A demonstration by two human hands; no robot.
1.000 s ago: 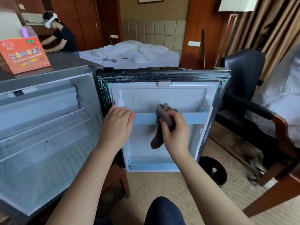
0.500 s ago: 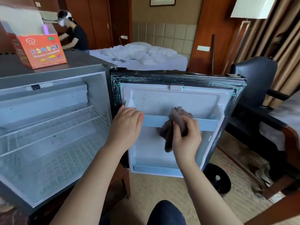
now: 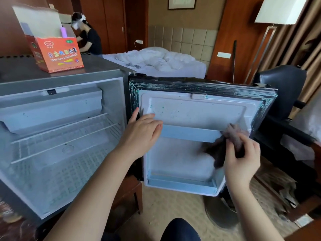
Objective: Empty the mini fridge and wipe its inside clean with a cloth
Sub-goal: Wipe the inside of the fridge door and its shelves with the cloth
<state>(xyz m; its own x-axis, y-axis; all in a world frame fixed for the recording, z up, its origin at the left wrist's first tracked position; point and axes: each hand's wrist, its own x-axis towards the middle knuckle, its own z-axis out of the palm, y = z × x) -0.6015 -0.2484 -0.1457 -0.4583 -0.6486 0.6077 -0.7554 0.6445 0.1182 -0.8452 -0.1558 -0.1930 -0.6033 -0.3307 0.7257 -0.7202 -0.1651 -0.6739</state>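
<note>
The mini fridge (image 3: pixel 60 80) stands open at the left, its white inside holding only a wire shelf (image 3: pixel 66 134). Its door (image 3: pixel 191 110) swings out to the right, with green specks on the upper panel and a pale blue door rail (image 3: pixel 189 133) across the middle. My left hand (image 3: pixel 140 134) rests with straight fingers on the door's hinge side, at the left end of the rail. My right hand (image 3: pixel 241 159) grips a brownish cloth (image 3: pixel 231 136) against the right end of the rail; the cloth is blurred.
An orange cardboard box (image 3: pixel 55 53) sits on the fridge top. A dark armchair (image 3: pixel 281 94) stands just behind the door's outer edge. A bed (image 3: pixel 156 63), a floor lamp (image 3: pixel 260 49) and another person (image 3: pixel 88 39) are farther back. A round black base (image 3: pixel 220 214) lies on the carpet below the door.
My right hand has slid the cloth along the door rail from its middle to its right end. My left hand's fingers have stretched out over the rail's left end. The camera view shifted.
</note>
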